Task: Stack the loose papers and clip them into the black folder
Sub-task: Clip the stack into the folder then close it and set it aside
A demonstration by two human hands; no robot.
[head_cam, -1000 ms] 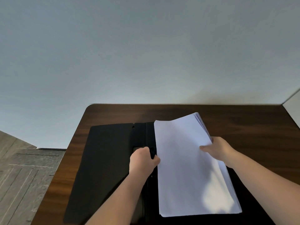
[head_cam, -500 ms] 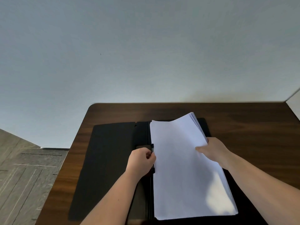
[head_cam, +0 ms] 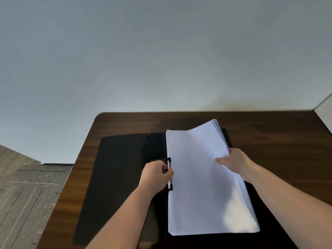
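A black folder lies open and flat on the table. A stack of white papers rests on its right half, with the far right corner lifted and fanned. My right hand grips the stack's right edge, thumb on top. My left hand is closed on the black clip at the spine, whose two ends lap over the papers' left edge. The right cover is mostly hidden under the papers.
The dark wooden table stands against a pale wall. Its left edge drops to a grey wood floor. A white surface borders the table at the far right.
The paper stack has slid left against the spine. My left hand now pinches the clip, and the clip's ends show over the papers' left edge.
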